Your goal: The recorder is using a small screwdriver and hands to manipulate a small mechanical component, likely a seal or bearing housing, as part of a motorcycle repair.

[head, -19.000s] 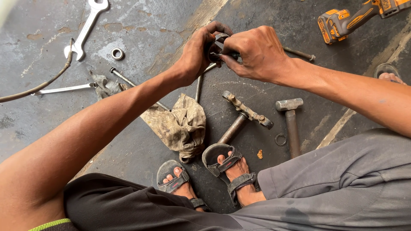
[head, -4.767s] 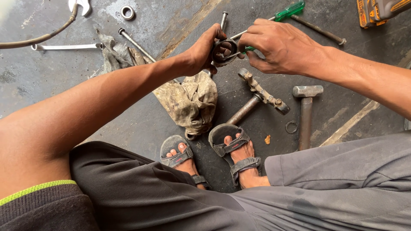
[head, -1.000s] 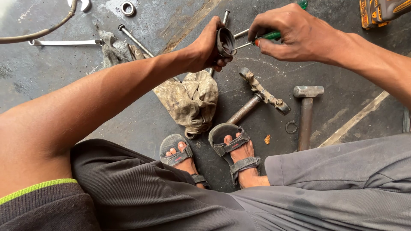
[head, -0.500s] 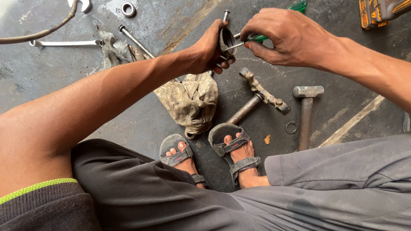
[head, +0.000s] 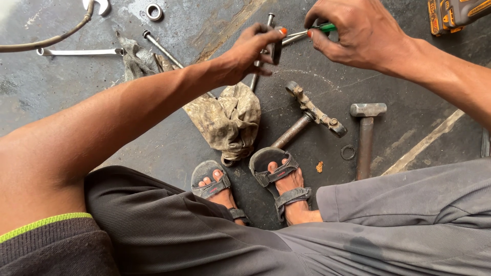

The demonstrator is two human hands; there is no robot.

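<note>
My left hand (head: 250, 51) grips a small dark round metal part (head: 275, 50) above the floor. My right hand (head: 358, 31) holds a green-handled tool (head: 312, 31) whose thin metal tip points at that part. The two hands are close together over the dark concrete floor, above a dirty rag (head: 225, 120). The front of the metal part is turned away, so I cannot see inside it.
On the floor lie a metal shaft with a cross joint (head: 309, 115), a hammer (head: 365, 135), a small ring (head: 348, 152), long bolts (head: 161, 47), a flat wrench (head: 76, 51), a bearing ring (head: 153, 11), a hose (head: 46, 41) and a yellow power tool (head: 452, 14). My sandalled feet (head: 255, 186) sit below.
My right hand has shifted slightly right and up with the green-handled tool. My left hand has turned the metal part, so its round opening no longer faces me.
</note>
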